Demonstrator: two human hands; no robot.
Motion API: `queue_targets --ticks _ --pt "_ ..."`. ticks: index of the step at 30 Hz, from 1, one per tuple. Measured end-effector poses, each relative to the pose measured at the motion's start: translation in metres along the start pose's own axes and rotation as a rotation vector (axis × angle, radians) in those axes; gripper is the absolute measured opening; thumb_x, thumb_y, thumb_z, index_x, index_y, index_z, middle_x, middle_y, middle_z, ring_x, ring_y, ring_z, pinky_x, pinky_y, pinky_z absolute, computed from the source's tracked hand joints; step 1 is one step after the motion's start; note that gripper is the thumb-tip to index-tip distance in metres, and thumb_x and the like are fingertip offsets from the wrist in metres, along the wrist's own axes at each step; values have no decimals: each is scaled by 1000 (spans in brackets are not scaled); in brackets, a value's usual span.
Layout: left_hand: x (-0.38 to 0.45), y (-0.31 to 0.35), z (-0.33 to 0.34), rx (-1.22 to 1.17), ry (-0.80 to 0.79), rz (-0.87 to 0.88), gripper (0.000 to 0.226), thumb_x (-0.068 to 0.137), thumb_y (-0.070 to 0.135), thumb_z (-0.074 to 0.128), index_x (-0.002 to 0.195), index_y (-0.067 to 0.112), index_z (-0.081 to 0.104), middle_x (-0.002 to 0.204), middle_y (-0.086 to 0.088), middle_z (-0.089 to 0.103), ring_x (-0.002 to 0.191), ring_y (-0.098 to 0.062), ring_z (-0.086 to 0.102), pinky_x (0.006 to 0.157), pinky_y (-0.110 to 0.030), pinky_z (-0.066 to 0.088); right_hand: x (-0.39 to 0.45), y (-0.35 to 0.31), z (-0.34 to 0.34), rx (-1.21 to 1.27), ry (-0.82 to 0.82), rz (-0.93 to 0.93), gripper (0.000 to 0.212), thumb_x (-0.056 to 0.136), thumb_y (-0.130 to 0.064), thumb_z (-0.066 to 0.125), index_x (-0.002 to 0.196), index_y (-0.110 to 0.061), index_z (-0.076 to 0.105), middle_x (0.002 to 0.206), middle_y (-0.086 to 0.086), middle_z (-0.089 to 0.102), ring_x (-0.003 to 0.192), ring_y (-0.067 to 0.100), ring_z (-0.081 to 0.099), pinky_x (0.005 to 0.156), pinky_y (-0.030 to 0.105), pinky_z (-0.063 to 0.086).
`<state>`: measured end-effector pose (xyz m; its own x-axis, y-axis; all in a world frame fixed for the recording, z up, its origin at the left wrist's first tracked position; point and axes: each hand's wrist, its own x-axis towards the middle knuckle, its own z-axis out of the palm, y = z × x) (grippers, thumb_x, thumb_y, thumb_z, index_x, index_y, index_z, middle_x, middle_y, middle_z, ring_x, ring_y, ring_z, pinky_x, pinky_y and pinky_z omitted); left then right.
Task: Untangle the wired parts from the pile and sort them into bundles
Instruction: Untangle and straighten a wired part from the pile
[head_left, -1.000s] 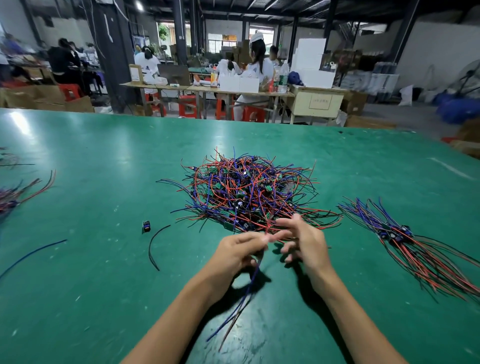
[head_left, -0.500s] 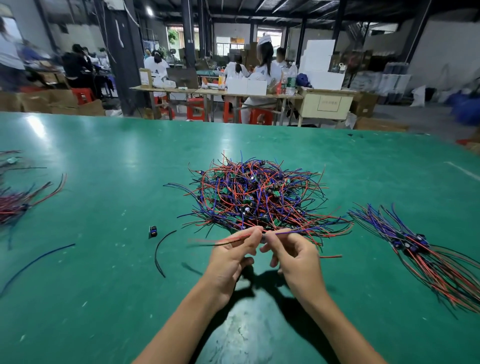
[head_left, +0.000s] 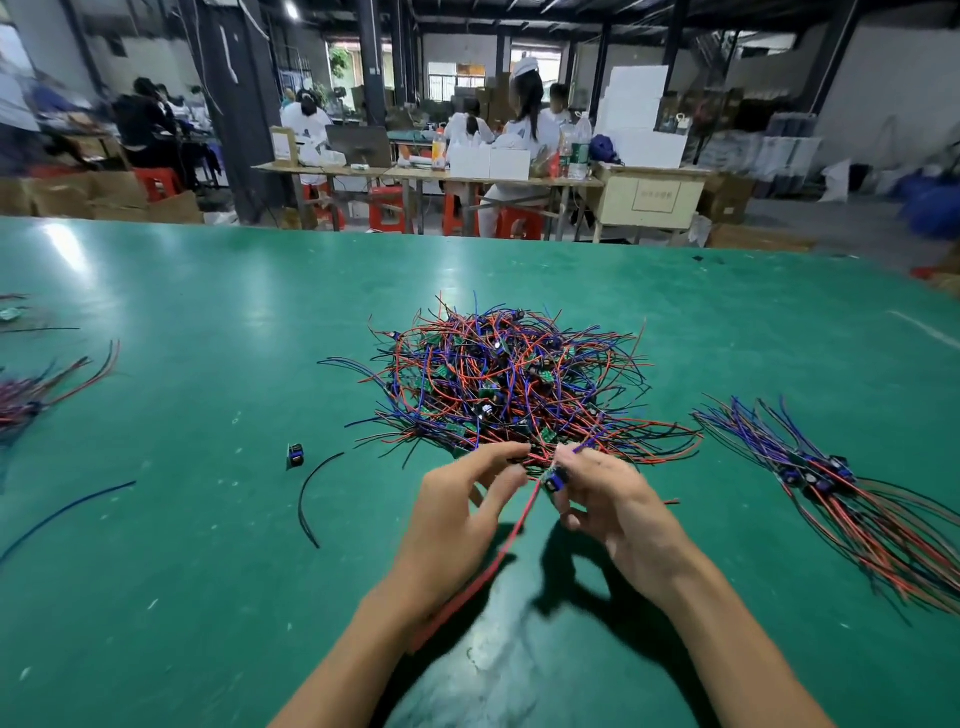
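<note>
Wired parts are heaped in a big red, blue and black tangle (head_left: 511, 384) in the middle of the green table (head_left: 208, 322), little green boards mixed in. Right at the near edge of that pile both hands are busy: the right hand (head_left: 618, 509) is pinching one small blue-capped part (head_left: 552, 480) in its fingertips, its red wire (head_left: 498, 556) trailing back toward the person. The left hand (head_left: 452, 525) has its fingers half spread, thumb and forefinger reaching into the strands; can't tell if it's actually gripping any. Right of the pile there's a sorted bundle (head_left: 836, 483), wires fanned out. Left of the pile lie a loose blue component (head_left: 295, 455) and a stray black wire (head_left: 311, 493), with another bundle (head_left: 36, 395) at the table's left edge.
</note>
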<state>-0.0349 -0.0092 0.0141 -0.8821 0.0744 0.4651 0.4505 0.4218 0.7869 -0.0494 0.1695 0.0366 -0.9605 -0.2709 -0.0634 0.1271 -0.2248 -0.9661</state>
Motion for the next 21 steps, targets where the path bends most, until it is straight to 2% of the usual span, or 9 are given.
queue_targets --ticks 2,4,6,10,12,14,18,19,21 --pt "1 9 1 -437 -112 -326 39 96 44 53 102 15 79 86 -5 78 70 -17 71 71 -30 57 -2 1 -2 -93 -100 -7 17 80 -32 77 68 -22 70 68 0 57 55 9 46 48 18 35" --pt "1 12 -1 -630 -253 -471 50 95 49 51 96 10 81 90 -16 78 76 -29 74 74 -34 62 -3 2 -2 -203 -146 -38 18 86 -27 77 72 -17 71 66 -2 61 52 5 47 48 14 37" --pt "-3 13 1 -628 -307 -435 46 97 41 55 99 1 77 95 -15 77 84 -33 75 80 -35 62 -4 3 -3 -310 -118 -105 18 87 -23 75 75 -10 72 66 0 67 57 3 56 56 14 44" --pt "-6 12 4 -693 -283 -434 32 99 26 56 112 2 74 100 -15 76 86 -30 75 74 -27 60 -1 10 -6 -503 43 -237 19 80 -31 79 80 -12 77 74 17 68 70 15 53 68 31 43" --pt "-5 13 2 -720 -261 -439 31 99 20 56 123 4 69 105 -18 76 85 -27 75 75 -26 60 0 11 -6 -441 64 -245 18 84 -33 77 86 -15 79 76 8 71 71 10 58 69 25 47" --pt "-6 13 2 -728 -252 -475 30 99 16 57 125 3 66 105 -22 75 82 -25 75 74 -25 60 0 10 -5 -396 86 -238 23 87 -42 70 90 -22 82 70 -6 67 63 -1 53 62 10 41" --pt "-7 14 5 -668 -268 -532 23 102 16 56 114 1 70 103 -23 74 83 -24 75 75 -27 61 2 10 -8 -475 152 -300 22 88 -44 67 89 -28 83 75 -13 72 72 -5 60 70 7 41" --pt "-7 13 5 -656 -278 -538 22 102 15 56 110 1 71 103 -24 74 83 -23 75 77 -28 61 3 12 -7 -478 156 -294 21 89 -43 68 89 -28 83 79 -14 74 76 -1 64 75 11 46" --pt "-7 13 6 -652 -296 -539 21 101 12 56 106 0 73 102 -25 74 81 -23 75 77 -28 62 4 14 -2 -428 155 -234 20 89 -41 69 91 -27 83 84 -11 75 79 16 70 82 37 59"
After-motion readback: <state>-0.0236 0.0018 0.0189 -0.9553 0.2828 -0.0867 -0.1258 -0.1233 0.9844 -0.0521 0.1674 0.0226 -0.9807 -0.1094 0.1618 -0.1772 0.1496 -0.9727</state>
